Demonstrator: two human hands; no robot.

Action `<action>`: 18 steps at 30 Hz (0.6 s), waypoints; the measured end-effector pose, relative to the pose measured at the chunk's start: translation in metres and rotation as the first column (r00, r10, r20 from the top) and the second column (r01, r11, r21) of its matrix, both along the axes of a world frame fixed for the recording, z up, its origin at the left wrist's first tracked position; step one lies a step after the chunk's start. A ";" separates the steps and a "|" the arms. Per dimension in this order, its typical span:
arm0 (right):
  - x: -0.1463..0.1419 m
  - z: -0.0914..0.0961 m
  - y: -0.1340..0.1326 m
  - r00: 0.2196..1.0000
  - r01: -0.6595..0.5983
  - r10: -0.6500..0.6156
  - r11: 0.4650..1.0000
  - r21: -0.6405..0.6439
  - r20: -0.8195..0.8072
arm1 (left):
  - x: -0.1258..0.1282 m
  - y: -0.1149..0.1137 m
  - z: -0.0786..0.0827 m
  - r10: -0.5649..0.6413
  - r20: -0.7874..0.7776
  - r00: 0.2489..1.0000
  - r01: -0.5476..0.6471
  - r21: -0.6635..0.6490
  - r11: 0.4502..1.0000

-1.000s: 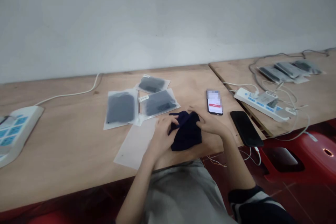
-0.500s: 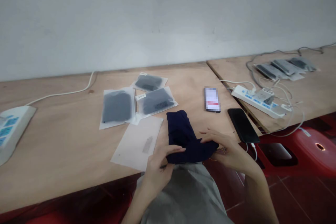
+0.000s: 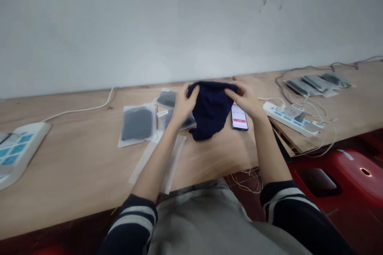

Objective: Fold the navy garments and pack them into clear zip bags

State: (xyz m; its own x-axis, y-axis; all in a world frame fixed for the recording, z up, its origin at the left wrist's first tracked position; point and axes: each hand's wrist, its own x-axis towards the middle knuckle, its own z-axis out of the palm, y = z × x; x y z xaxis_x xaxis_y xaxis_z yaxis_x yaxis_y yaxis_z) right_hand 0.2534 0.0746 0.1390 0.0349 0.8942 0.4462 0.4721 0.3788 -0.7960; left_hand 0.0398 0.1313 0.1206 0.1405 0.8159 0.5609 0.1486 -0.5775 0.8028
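Observation:
Both hands hold up a dark navy cloth garment (image 3: 212, 111) by its upper edge, and its lower part hangs down over the table in a narrowing shape. Its exact kind is hard to make out. My left hand (image 3: 186, 102) pinches the upper left corner, thumb in front. On the opposite corner, my right hand (image 3: 245, 97) grips the same way. Behind and left of the cloth lie frosted plastic packets with dark contents, among them a large packet (image 3: 139, 123). A flat frosted bag (image 3: 175, 163) lies partly under my left forearm.
A lit phone (image 3: 239, 118) lies beside the cloth. White power strips stand at the right (image 3: 290, 118) and far left (image 3: 24, 147), with cables trailing. More packets (image 3: 317, 84) rest at the back right. A red stool (image 3: 356, 175) stands below the table's right edge.
The navy garment has gone from lying bunched at the table's front edge to hanging raised farther forward. Both hands moved forward and up with it, now at its upper corners.

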 end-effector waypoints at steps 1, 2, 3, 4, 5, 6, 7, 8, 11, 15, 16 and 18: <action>0.000 0.011 0.005 1.000 0.015 -0.015 0.999 0.047 0.007 | 0.003 0.008 0.013 -0.013 0.016 1.000 0.012 0.070 0.998; 0.000 0.022 0.006 0.999 0.024 -0.025 0.996 0.088 0.019 | 0.004 0.010 0.026 -0.021 0.024 0.999 0.017 0.136 0.991; -0.001 0.031 0.003 0.999 0.026 -0.030 0.991 0.131 0.028 | 0.004 0.008 0.038 -0.018 0.028 0.999 0.012 0.193 0.981; -0.002 0.038 -0.003 0.999 0.026 -0.034 0.983 0.182 0.038 | 0.002 0.001 0.049 -0.003 0.033 0.999 -0.005 0.240 0.971; -0.003 0.042 -0.012 0.998 0.026 -0.039 0.971 0.239 0.049 | 0.000 -0.010 0.056 0.014 0.039 0.999 -0.025 0.276 0.961; -0.004 0.044 -0.023 0.997 0.025 -0.045 0.956 0.293 0.060 | -0.004 -0.023 0.059 0.026 0.040 0.999 -0.037 0.299 0.953; -0.004 0.042 -0.036 0.996 0.022 -0.048 0.943 0.333 0.069 | -0.009 -0.038 0.058 0.028 0.030 0.999 -0.035 0.302 0.953; -0.005 0.038 -0.051 0.995 0.012 -0.044 0.942 0.337 0.089 | -0.015 -0.055 0.053 0.007 -0.005 1.000 -0.005 0.282 0.959; -0.005 0.009 -0.098 0.982 -0.052 0.025 0.989 0.139 0.187 | -0.037 -0.109 0.016 -0.127 -0.119 0.985 0.147 0.174 0.974; -0.008 -0.052 -0.158 0.983 -0.051 0.101 0.954 -0.294 0.156 | -0.065 -0.175 -0.051 -0.304 -0.357 0.883 0.260 -0.166 0.951; -0.010 -0.066 -0.171 0.989 -0.046 0.096 0.922 -0.384 0.113 | -0.070 -0.189 -0.064 -0.319 -0.398 0.860 0.252 -0.212 0.944; -0.014 -0.089 -0.194 0.997 -0.048 0.070 0.885 -0.463 0.030 | -0.077 -0.213 -0.082 -0.337 -0.481 0.809 0.213 -0.294 0.932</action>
State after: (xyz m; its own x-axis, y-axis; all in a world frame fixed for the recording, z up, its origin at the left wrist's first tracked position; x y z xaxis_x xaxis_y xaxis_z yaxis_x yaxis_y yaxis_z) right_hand 0.2396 -0.1194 0.0497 -0.0350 0.9992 -0.0175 0.4996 0.0024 -0.8663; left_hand -0.0374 -0.0813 0.0384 0.5948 0.7886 0.1559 0.4362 -0.4795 0.7614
